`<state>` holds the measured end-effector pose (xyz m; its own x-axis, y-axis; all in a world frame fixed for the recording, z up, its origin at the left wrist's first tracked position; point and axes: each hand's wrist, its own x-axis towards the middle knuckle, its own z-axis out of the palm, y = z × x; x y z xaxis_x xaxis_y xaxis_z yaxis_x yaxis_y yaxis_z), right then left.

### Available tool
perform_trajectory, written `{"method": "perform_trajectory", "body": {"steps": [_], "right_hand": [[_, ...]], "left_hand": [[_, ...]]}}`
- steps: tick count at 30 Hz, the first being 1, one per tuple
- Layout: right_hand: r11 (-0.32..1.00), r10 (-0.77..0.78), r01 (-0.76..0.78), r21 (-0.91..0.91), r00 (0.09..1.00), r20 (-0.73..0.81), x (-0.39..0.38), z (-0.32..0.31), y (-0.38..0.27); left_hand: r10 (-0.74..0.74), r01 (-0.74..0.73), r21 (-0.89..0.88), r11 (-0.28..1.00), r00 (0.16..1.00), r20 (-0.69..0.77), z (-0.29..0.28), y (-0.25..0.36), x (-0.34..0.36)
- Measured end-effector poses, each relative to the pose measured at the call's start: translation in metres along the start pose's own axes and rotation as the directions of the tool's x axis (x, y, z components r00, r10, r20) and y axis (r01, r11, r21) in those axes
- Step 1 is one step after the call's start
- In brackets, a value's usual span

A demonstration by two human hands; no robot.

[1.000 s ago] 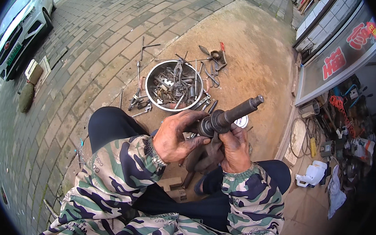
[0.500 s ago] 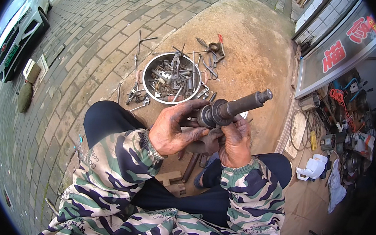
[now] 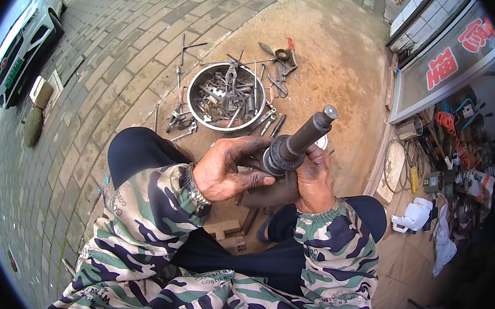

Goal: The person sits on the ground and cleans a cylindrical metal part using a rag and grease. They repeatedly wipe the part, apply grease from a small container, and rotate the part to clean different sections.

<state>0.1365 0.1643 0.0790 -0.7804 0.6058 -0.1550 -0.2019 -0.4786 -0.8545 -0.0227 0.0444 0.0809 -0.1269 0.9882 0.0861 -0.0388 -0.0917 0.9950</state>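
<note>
Between my hands is a greasy dark metal shaft (image 3: 307,135) with a stepped end and thick ring collars. Its narrow tip leans up, away from me and to the right. My left hand (image 3: 222,171) is closed round the left side of the collars, thumb lying across the front. Gripping from the right, my right hand (image 3: 315,183) has its fingers partly hidden behind the metal. A dull grey-brown rounded piece (image 3: 270,195) sits under the collars between both hands; whether it is joined to the shaft I cannot tell.
Ahead stands a round metal basin (image 3: 190,103) full of tools and parts. Around it lie a T-handle wrench (image 3: 182,49), pliers (image 3: 278,81) and more tools. Wooden blocks (image 3: 223,230) rest between my legs. A white jug (image 3: 411,216) and clutter stand right; a car (image 3: 25,41) is far left.
The shaft has tilted more upright, its tip swinging left and toward me. Both hands still hold it, and more of the grey-brown piece beneath shows.
</note>
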Motion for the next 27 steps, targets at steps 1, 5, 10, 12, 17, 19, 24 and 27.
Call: {"method": "perform_trajectory", "body": {"steps": [1, 5, 10, 12, 17, 19, 24, 27], "right_hand": [[0.999, -0.02, 0.02, 0.029, 1.0, 0.008, -0.001, 0.001, 0.001], [0.997, -0.056, 0.056, 0.059, 0.998, 0.002, -0.001, 0.002, 0.003], [0.998, -0.046, 0.049, 0.036, 0.996, -0.072, 0.0, 0.011, -0.002], [0.998, 0.048, -0.047, 0.044, 0.999, -0.013, -0.006, 0.011, -0.011], [0.995, 0.013, -0.015, -0.094, 1.0, -0.023, -0.007, 0.008, 0.0], [0.996, 0.001, -0.006, -0.09, 0.999, -0.054, -0.007, 0.009, -0.001], [0.992, -0.014, 0.008, -0.124, 0.999, -0.05, 0.0, 0.003, 0.0], [0.996, 0.053, -0.055, -0.075, 0.998, -0.029, -0.001, 0.0, 0.001]], "left_hand": [[-0.062, 0.062, -0.06, 0.996, 0.998, 0.008, -0.001, 0.002, -0.001], [-0.096, 0.095, -0.112, 0.989, 0.995, -0.005, -0.002, 0.003, -0.001], [0.108, -0.09, 0.089, 0.992, 0.968, -0.227, 0.008, -0.002, 0.005], [0.085, -0.045, 0.197, 0.979, 0.976, -0.201, 0.006, 0.0, 0.004], [0.02, -0.014, 0.059, 0.998, 0.993, -0.115, 0.0, -0.004, 0.002], [-0.002, -0.004, -0.061, 0.998, 0.995, -0.099, 0.0, -0.004, 0.003], [-0.091, 0.092, -0.062, 0.994, 0.996, 0.021, -0.001, 0.005, -0.002], [-0.078, 0.084, -0.082, 0.993, 0.995, 0.067, -0.002, 0.003, -0.002]]}}
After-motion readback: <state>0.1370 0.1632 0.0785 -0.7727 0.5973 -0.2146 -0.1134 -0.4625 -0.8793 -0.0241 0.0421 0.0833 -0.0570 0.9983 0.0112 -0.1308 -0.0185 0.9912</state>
